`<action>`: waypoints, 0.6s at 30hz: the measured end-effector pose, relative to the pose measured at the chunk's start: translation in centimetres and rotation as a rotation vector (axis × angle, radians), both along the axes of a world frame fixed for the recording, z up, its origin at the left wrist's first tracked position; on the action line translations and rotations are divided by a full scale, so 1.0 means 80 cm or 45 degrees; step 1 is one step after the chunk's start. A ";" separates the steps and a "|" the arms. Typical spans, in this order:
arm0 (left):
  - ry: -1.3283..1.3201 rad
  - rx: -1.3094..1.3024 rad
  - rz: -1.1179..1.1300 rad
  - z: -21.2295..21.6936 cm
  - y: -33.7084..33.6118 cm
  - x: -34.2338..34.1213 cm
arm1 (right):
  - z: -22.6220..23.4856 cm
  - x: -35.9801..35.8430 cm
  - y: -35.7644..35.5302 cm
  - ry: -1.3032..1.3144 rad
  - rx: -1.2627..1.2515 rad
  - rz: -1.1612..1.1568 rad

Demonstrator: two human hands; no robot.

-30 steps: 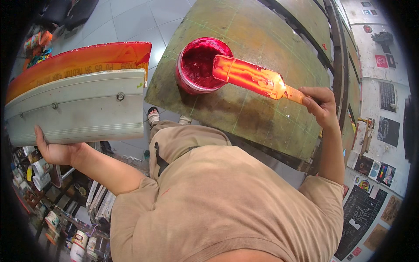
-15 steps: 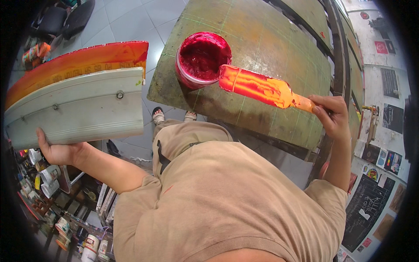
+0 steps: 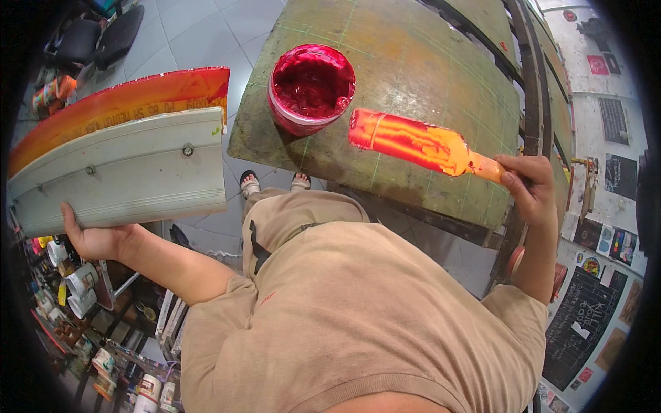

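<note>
On the left, my left hand grips the lower edge of a wide squeegee. Its body is a pale metal holder with bolts, and an orange blade smeared with red runs along its upper edge. My right hand is closed round the handle of an orange spatula, whose flat blade carries streaks of red ink. An open tub of dark red ink stands on the green table, its rim coated in red. The spatula's tip is just right of the tub and apart from it.
The worn green table has faint grid lines, with a dark metal frame along its right side. Shelves with several paint containers stand at lower left. Black chairs are at far left on the tiled floor. Papers hang on the right wall.
The spatula has moved slightly right and down, away from the tub's rim. The tub appears shifted a little left along with the table. My left hand keeps its hold on the squeegee.
</note>
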State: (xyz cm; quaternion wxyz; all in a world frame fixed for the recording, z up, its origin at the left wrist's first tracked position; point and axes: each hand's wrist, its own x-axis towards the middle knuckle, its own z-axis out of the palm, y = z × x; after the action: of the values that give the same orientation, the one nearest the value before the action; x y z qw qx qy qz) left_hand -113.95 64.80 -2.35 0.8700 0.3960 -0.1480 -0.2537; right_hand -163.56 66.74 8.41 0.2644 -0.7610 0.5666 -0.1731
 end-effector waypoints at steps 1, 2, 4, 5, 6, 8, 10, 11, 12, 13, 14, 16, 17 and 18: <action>-0.015 0.012 0.028 0.000 0.000 -0.002 | 0.002 0.000 0.003 -0.018 -0.013 -0.029; -0.030 0.022 0.057 -0.001 0.000 -0.004 | 0.004 0.000 0.005 -0.037 -0.056 -0.035; -0.034 0.017 0.077 0.001 0.001 -0.006 | -0.002 0.002 0.005 -0.085 -0.114 -0.105; -0.019 0.006 0.068 0.001 0.001 -0.007 | -0.007 0.003 0.005 -0.107 -0.153 -0.129; 0.039 -0.028 0.045 0.002 0.001 -0.007 | -0.012 0.004 0.005 -0.129 -0.142 -0.162; 0.002 -0.016 0.055 0.002 0.002 -0.007 | -0.025 0.005 0.005 -0.167 -0.082 -0.261; 0.021 -0.017 0.040 0.004 0.004 -0.007 | -0.033 0.004 0.007 -0.203 -0.165 -0.247; 0.037 -0.011 0.027 0.004 0.006 -0.007 | -0.037 0.003 0.007 -0.219 -0.188 -0.255; 0.070 -0.027 0.002 0.004 0.008 -0.008 | -0.038 0.002 0.009 -0.153 -0.245 -0.264; 0.036 -0.012 0.013 0.005 0.010 -0.007 | -0.037 0.002 0.012 -0.087 -0.299 -0.272; 0.019 -0.015 0.008 0.005 0.012 -0.008 | -0.036 0.003 0.016 -0.077 -0.390 -0.232; -0.004 -0.020 0.002 0.005 0.014 -0.007 | -0.029 0.006 0.022 0.035 -0.396 -0.184; -0.009 -0.026 0.000 0.005 0.013 -0.007 | -0.024 0.008 0.026 0.060 -0.425 -0.140; 0.009 -0.044 0.005 0.005 0.013 -0.007 | -0.020 0.011 0.028 0.089 -0.424 -0.129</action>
State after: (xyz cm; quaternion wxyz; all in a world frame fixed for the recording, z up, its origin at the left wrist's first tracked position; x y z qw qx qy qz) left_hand -114.47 65.80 -1.98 0.8777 0.3803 -0.1487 -0.2509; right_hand -162.64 68.98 6.81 0.1057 -0.7702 0.5766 -0.2513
